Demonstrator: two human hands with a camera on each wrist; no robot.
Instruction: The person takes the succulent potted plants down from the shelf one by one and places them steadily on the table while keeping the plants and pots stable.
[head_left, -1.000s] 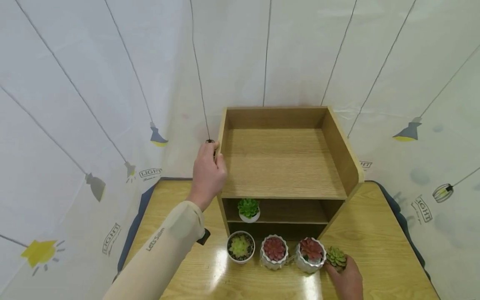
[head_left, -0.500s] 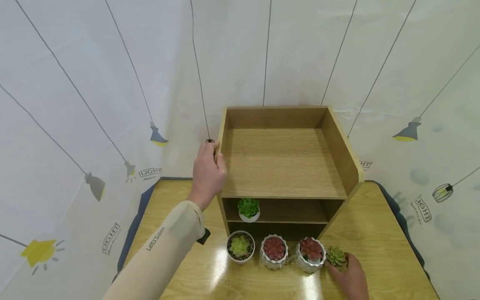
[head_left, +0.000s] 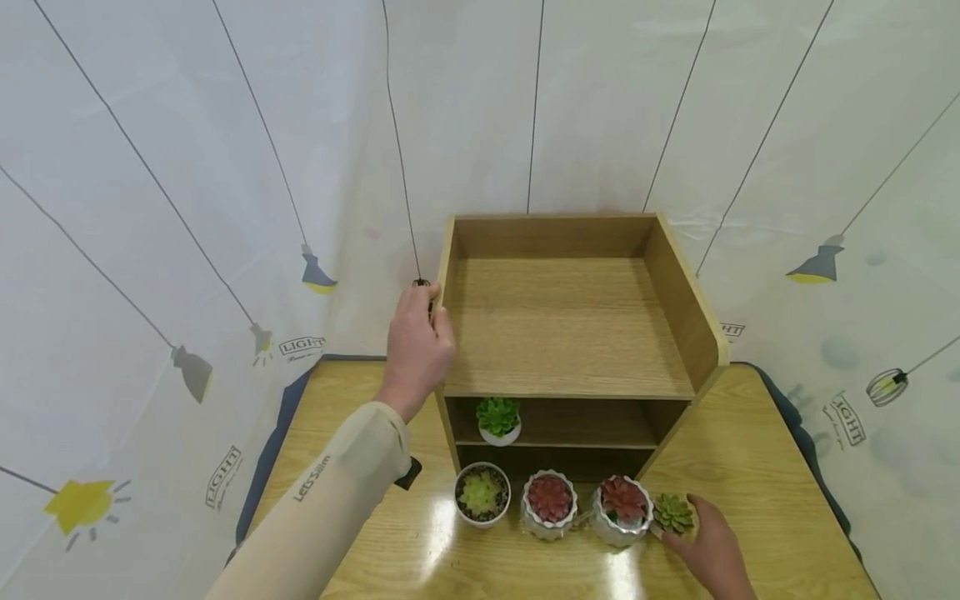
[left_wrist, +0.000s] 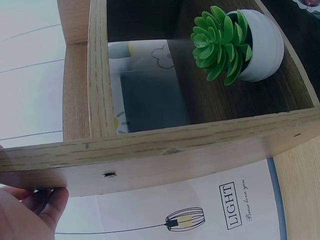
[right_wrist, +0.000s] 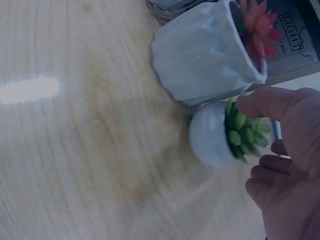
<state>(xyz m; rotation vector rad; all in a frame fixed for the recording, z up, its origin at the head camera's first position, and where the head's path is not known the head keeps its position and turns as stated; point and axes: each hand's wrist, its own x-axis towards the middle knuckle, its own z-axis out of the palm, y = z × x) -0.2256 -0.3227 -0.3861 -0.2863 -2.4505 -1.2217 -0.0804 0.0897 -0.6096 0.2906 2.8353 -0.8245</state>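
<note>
Since a second ago the right hand [head_left: 712,550] has slid a bit toward the near right corner of the surface [head_left: 757,467] and opened up around the small green succulent pot [head_left: 672,515]; nothing else has shifted. That pot sits at the right end of the row of four along the near edge, just in front of the wooden shelf unit [head_left: 570,333] and touching or almost touching the red succulent in the ribbed white pot [head_left: 621,500]. From the right wrist view the thumb [right_wrist: 270,102] lies over the leaves [right_wrist: 243,131] while the other fingers hang loosely curled on the far side of the pot, so the grip isn't closed on it, more of a loose cradle with only the thumb making contact.

The left hand [head_left: 417,346] is wrapped over the left side panel of the shelf unit near its top edge, fingers curled around the board, steadying it. Another green plant in a white pot [head_left: 498,419] already stands on the middle shelf, toward the left.

To do this bit well, the person would probably want the fingers down on the round white body of the pot rather than on the leaves, since it looks smooth and a bit tippy. It's packed tight against the ribbed pot, so pulling it slightly toward the right edge first looks safer than lifting straight up, or the neighbour could get knocked.
</note>
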